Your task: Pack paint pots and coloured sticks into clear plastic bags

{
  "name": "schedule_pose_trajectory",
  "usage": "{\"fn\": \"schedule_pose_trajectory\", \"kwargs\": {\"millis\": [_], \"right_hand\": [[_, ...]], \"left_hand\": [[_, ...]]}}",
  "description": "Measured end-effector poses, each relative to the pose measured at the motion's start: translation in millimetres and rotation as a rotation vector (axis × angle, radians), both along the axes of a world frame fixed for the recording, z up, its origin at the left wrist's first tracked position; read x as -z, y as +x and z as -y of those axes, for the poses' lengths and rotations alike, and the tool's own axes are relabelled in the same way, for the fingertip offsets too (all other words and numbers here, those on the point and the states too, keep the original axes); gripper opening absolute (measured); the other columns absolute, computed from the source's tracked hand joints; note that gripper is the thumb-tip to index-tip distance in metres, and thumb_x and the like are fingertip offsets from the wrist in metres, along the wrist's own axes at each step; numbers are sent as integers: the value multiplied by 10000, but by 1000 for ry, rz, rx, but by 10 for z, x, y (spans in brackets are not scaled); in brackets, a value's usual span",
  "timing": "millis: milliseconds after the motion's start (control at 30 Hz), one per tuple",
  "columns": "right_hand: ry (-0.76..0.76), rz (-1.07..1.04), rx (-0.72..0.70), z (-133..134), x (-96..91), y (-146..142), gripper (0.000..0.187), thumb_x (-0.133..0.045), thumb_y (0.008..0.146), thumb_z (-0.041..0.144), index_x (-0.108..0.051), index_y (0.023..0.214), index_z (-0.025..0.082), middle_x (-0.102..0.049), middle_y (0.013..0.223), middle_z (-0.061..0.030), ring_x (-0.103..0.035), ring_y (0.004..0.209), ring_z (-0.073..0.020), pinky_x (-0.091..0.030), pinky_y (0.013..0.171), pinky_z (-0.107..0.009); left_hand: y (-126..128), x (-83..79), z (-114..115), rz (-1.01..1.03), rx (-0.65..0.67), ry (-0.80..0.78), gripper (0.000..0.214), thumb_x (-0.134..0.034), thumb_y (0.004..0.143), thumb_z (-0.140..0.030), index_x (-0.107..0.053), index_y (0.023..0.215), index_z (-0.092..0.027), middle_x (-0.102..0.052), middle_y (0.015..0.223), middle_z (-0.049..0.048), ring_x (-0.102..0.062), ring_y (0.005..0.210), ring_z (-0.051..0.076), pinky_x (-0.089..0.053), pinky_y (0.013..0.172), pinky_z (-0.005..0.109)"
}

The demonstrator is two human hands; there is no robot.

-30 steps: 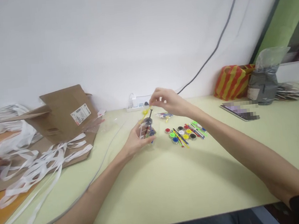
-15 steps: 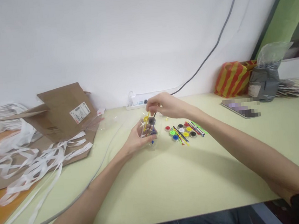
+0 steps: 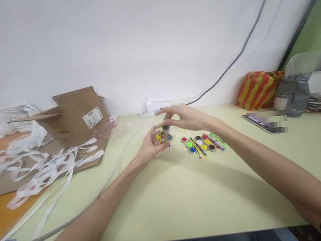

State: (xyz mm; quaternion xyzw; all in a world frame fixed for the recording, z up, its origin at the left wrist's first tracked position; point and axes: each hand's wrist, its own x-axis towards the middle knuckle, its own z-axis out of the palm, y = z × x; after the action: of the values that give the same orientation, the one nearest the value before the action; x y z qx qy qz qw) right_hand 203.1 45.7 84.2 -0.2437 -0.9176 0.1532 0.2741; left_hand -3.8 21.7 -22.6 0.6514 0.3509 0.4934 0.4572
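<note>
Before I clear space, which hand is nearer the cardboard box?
Left. The left hand is to the right of the cardboard box; the right hand is farther right.

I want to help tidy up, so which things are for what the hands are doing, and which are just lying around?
Being worked with:
coloured pieces in clear plastic, held by the left hand, with the right hand close above;
probably the similar coloured discs and thin sticks nearby.

Seemingly just lying about:
cardboard box;
white straps;
striped bag;
grey bag;
flat dark device.
</note>
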Motion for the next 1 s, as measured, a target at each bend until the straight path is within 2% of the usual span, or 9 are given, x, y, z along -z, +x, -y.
{"fn": "schedule_pose_trajectory", "kwargs": {"millis": [100, 200, 267, 467, 533, 600, 733, 867, 1000], "right_hand": [[41, 79, -6, -25, -10, 38, 235, -581, 962, 303, -679, 1147, 197, -694, 1040, -70, -596, 987, -212, -446, 846, -330], [55, 175, -52, -22, -22, 56, 148, -621, 937, 313, -702, 938, 189, -653, 1021, -69, -560, 982, -214, -433, 870, -341], [42, 181, -76, 2, -24, 40, 156, -629, 933, 322, -704, 905, 189, -631, 986, -63, -557, 940, -202, -437, 835, -325], [34, 15, 5, 101, 40, -116, 204, -592, 961, 330, -740, 965, 189, -647, 910, -60, -589, 830, -177, -452, 771, -302], [53, 20, 47, 133, 78, -125, 238, -594, 961, 342, -721, 1118, 215, -687, 967, -69, -610, 919, -208, -469, 837, -334], [90, 10, 77, 172, 137, -82, 347, -590, 964, 366, -643, 1291, 262, -688, 1151, -85, -584, 1114, -248, -458, 965, -397], [196, -181, 250, 273, 403, 87, 466, -525, 989, 373, -481, 1450, 324, -535, 1435, -92, -436, 1365, -268, -343, 1143, -501], [123, -304, 357, 389, 806, 193, 502, -483, 1001, 380, -387, 1490, 319, -480, 1475, -97, -448, 1361, -250, -393, 1123, -475], [104, -330, 378, 495, 1029, 185, 462, -451, 1015, 364, -405, 1471, 311, -483, 1452, -101, -430, 1375, -247, -365, 1152, -472]], "left_hand": [[-6, 10, 2, 23, 36, -1, 700, -843, 714, -262, -487, 1316, -237, -640, 1174, 90, -631, 1115, 249, -510, 895, 331], [-4, 29, 6, -1, 81, 30, 700, -811, 706, -210, -483, 1323, -239, -646, 1139, 69, -653, 1020, 224, -507, 833, 299], [1, 40, 16, -38, 87, 41, 649, -787, 689, -175, -526, 1282, -219, -648, 1104, 65, -649, 954, 210, -502, 778, 283], [54, 104, 78, -9, 164, -69, 653, -821, 677, -218, -532, 1263, -216, -647, 1130, 91, -647, 990, 233, -527, 756, 313], [79, 148, 81, -23, 170, -87, 651, -830, 691, -269, -526, 1264, -219, -657, 1056, 79, -656, 926, 228, -529, 701, 308], [102, 193, 70, -8, 161, -65, 638, -827, 701, -294, -528, 1259, -218, -653, 1007, 68, -650, 902, 222, -529, 688, 301], [126, 252, 49, 12, 144, -9, 679, -820, 696, -270, -509, 1299, -233, -628, 1057, 57, -616, 822, 163, -486, 609, 230], [119, 274, 62, -32, 181, -36, 816, -799, 706, -250, -405, 1419, -301, -611, 1045, 20, -484, 590, 79, -363, 457, 186], [116, 257, 79, -77, 195, 39, 807, -757, 719, -178, -403, 1436, -285, -608, 1139, 46, -574, 793, 132, -466, 647, 228]]}}
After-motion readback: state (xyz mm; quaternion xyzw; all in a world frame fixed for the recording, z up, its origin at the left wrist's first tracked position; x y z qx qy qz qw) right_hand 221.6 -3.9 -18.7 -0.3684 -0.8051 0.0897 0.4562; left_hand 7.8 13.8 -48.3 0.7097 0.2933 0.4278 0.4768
